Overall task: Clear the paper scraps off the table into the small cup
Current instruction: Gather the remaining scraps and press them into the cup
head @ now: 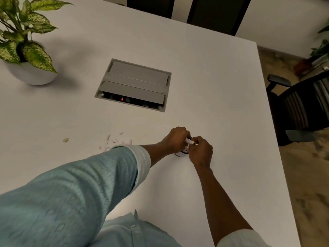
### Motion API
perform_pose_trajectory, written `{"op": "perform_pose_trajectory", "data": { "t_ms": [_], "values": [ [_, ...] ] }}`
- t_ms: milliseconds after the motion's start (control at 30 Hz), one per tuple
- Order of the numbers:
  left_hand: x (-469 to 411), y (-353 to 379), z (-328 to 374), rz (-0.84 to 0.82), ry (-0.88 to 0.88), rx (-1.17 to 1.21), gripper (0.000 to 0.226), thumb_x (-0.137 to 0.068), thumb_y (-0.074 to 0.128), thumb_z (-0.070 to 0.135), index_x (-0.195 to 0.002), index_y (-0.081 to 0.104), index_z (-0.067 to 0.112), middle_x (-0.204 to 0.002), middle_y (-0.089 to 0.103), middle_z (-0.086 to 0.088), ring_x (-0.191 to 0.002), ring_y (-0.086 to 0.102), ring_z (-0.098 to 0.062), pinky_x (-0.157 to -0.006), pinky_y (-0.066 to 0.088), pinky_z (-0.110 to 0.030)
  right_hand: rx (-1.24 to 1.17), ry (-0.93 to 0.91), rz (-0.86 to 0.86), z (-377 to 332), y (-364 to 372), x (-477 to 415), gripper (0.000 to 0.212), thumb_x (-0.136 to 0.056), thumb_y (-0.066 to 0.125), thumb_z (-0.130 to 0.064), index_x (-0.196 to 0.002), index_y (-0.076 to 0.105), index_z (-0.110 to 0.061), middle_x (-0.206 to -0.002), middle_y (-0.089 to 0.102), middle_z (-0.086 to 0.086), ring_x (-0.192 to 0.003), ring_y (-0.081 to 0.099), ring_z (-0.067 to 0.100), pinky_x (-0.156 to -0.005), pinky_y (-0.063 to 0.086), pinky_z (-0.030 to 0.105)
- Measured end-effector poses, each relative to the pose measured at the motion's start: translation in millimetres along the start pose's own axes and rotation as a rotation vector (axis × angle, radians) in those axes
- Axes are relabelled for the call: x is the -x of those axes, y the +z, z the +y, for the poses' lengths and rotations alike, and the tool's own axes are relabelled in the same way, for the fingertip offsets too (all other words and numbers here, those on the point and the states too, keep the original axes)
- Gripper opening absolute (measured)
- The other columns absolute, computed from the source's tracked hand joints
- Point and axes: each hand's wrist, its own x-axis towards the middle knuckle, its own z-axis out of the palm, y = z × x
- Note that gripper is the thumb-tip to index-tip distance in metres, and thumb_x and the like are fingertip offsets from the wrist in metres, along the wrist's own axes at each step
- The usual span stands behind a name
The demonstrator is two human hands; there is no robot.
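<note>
table (204, 82): smooth, flat white top, matt, with only a soft shine
scraps (114, 142): thin white paper, torn and crinkly at the edges
cup (180, 154): looks smooth and white with a dark line; mostly hidden by the hands
paper in hands (189, 141): white, crumpled
box (133, 84): grey flaps set in the table, smooth and matt, plastic or metal, hard to tell
sleeve (71, 189): soft blue-green cloth with little woven diamonds, pale cuff folded back
pot (30, 74): smooth white, a bit dull
leaves (35, 56): green with pale speckles, a little shiny
chair (300, 104): black, blurry
floor (306, 184): brown, patchy, rough-looking
</note>
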Motion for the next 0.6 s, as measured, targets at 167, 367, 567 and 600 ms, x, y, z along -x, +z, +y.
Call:
{"op": "perform_pose_trajectory", "data": {
  "t_ms": [167, 367, 567, 600],
  "values": [
    [5, 0, 0, 0.079, -0.020, 0.147, 0.031, -0.093, 0.065, 0.011, -0.122, 0.075, 0.007, -0.121, 0.076, -0.010, -0.113, 0.070, -0.027, -0.099, 0.055, -0.040, -0.001, 0.027, 0.002, 2, -4, 0, 0.026, -0.084, 0.065, -0.003, -0.108, 0.072, -0.011, -0.105, 0.073, 0.009, -0.095, 0.068, 0.029, -0.075, 0.047, 0.028],
    [29, -1, -18, 0.232, -0.101, 0.257, 0.023, -0.096, 0.058, 0.006, -0.107, 0.078, 0.010, -0.108, 0.079, -0.005, -0.099, 0.072, -0.024, -0.091, 0.059, -0.043, -0.005, -0.042, 0.060, -5, 5, 21, 0.025, -0.085, 0.061, 0.000, -0.103, 0.072, -0.013, -0.102, 0.070, 0.011, -0.091, 0.067, 0.032, -0.077, 0.056, 0.038],
    [86, 2, -58, 0.183, -0.179, 0.156, 0.023, -0.095, 0.059, 0.009, -0.107, 0.077, 0.016, -0.099, 0.080, 0.000, -0.089, 0.074, -0.020, -0.083, 0.062, -0.041, -0.071, -0.203, -0.010, -19, 39, 61, 0.022, -0.087, 0.064, -0.001, -0.102, 0.071, -0.016, -0.105, 0.072, 0.001, -0.095, 0.067, 0.021, -0.079, 0.051, 0.028],
    [98, 3, -67, 0.185, -0.196, 0.142, 0.023, -0.096, 0.058, 0.010, -0.108, 0.077, 0.016, -0.100, 0.080, 0.000, -0.090, 0.074, -0.021, -0.084, 0.062, -0.040, -0.073, -0.223, -0.044, -21, 45, 68, 0.023, -0.087, 0.065, -0.002, -0.102, 0.071, -0.018, -0.104, 0.071, -0.001, -0.093, 0.067, 0.018, -0.077, 0.052, 0.028]
  ]
}}
